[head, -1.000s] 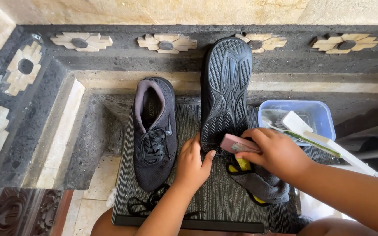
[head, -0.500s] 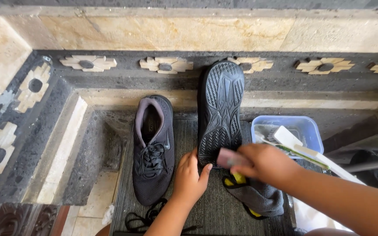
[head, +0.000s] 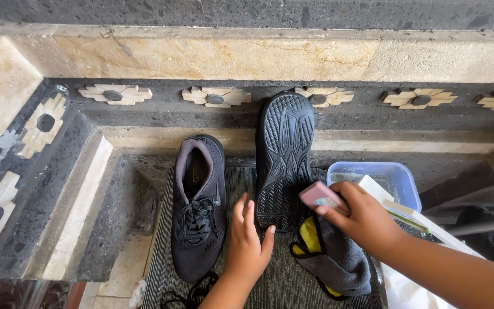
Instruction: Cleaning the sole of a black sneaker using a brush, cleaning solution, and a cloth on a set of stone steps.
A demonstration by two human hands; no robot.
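Fingers (head: pixel 347 197) of your right hand (head: pixel 367 220) pinch a small pink block (head: pixel 318 195) by its near end, pressing its far end toward the heel of the upturned shoe (head: pixel 284 160). That shoe leans sole-out against the stone step (head: pixel 315 140), its heel on the dark mat (head: pixel 281 280). Your left hand (head: pixel 247 243) rests open just left of the heel, fingers spread and thumb touching the sole's edge, gripping nothing.

Take the upturned shoe as your landmark. Its mate, the second black shoe (head: pixel 198 209), lies just to its left, opening up, with loose laces trailing toward you. Right of the heel, under your right wrist, lies a grey and yellow cloth (head: pixel 335 263). Farther right stands a clear blue plastic tub (head: pixel 393 177) holding white items.

The shoe looks light, with a grippy ribbed rubber sole that is stiff at the heel and likely flexes at the forefoot. Leaning as it does, it could slide or tip, so steady it at the heel edge or mid-sole. The pink block seems small and firm; a fingertip pinch on its sides suits it.
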